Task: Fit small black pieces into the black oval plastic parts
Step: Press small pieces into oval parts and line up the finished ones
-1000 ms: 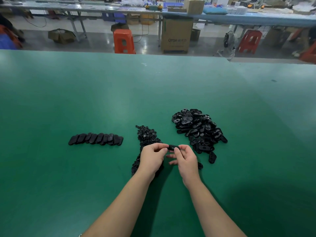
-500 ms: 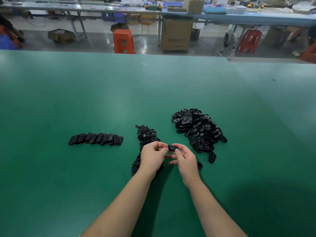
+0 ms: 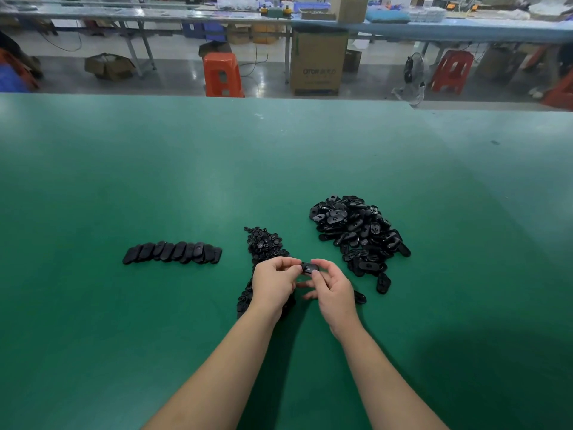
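Observation:
Between my two hands sits one black oval part (image 3: 309, 268), just above the green table (image 3: 279, 169). My left hand (image 3: 274, 282) pinches its left end and my right hand (image 3: 330, 285) pinches its right end with thumb on top. A heap of loose black oval parts (image 3: 356, 234) lies to the right of my hands. A smaller heap of small black pieces (image 3: 263, 243) lies behind and under my left hand, partly hidden by it. Whether a small piece sits in the held part, I cannot tell.
A neat overlapping row of black oval parts (image 3: 172, 252) lies on the table to the left. Beyond the table's far edge stand an orange stool (image 3: 221, 74), a cardboard box (image 3: 319, 62) and long workbenches.
Both hands stay in nearly the same spot holding the oval part. Only the fingers have shifted slightly on it.

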Tool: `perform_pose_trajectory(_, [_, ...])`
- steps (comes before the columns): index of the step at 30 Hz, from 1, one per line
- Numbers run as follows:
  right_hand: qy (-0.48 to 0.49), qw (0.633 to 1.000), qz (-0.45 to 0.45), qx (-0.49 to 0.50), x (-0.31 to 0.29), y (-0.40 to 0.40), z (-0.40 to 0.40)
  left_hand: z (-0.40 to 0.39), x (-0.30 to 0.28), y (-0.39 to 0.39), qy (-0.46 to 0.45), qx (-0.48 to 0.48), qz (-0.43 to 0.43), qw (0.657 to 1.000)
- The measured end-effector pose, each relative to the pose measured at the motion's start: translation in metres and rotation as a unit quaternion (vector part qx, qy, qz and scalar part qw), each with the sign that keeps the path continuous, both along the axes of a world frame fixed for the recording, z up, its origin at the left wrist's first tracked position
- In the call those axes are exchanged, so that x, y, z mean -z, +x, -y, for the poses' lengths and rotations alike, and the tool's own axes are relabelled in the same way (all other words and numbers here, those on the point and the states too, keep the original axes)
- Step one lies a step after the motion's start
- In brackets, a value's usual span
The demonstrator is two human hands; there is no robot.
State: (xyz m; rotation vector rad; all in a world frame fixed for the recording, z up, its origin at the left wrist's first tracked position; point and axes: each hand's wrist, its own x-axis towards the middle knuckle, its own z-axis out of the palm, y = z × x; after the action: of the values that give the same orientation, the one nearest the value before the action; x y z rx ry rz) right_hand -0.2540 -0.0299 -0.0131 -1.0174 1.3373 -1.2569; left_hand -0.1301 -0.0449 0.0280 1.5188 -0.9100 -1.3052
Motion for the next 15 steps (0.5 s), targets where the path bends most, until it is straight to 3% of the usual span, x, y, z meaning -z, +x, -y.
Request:
perform_pose_trajectory(9, [-0.007,0.999,-0.035,-0.015,0.0037,-0.0012,-0.0006,-0.0006,-0.0028,-0.0072,-0.015,0.016,0.115,0.993])
perform_pose_trajectory(15, [-0.004,0.997,-0.067,-0.023,0.0064,-0.0028,0.0004,-0.0012,-0.0034,-0.009,-0.025,0.024,0.126,0.991])
